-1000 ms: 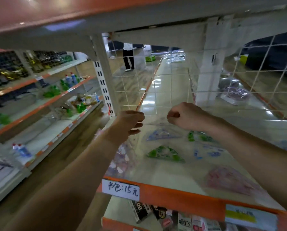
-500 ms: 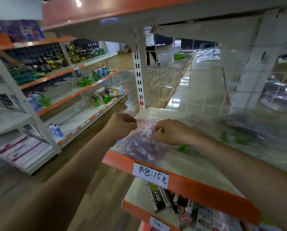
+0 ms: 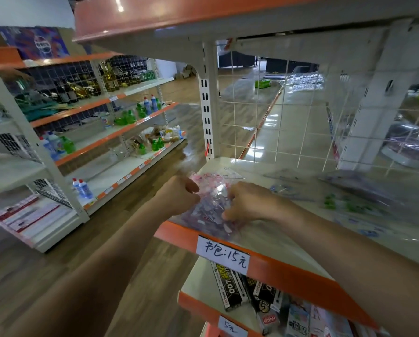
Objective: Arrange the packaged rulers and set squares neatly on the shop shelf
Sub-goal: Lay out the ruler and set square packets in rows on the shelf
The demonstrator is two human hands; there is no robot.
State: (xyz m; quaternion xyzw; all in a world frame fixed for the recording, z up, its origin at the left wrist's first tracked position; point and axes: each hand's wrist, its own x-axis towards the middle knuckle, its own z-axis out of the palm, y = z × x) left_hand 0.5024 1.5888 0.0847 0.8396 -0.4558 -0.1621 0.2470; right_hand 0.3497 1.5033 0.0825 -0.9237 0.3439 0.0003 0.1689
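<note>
A clear packet with pink and purple printed set squares (image 3: 211, 203) lies at the front left corner of the cream shelf (image 3: 271, 229). My left hand (image 3: 179, 197) grips its left edge with curled fingers. My right hand (image 3: 247, 203) pinches its right side, fingertips pressed into the plastic. More clear packets with green-printed (image 3: 334, 203) and purple-printed (image 3: 356, 183) rulers lie spread flat further right on the same shelf, blurred.
A white wire grid (image 3: 276, 122) backs the shelf, with an upright post (image 3: 207, 105) at its left. An orange edge carries a handwritten price label (image 3: 224, 254). The shelf below holds boxed goods (image 3: 230, 285). Across the aisle stand shelves of bottles (image 3: 106, 122).
Both hands came from the middle of the shelf to the front left corner and took hold of the pink and purple packet. The view swung left.
</note>
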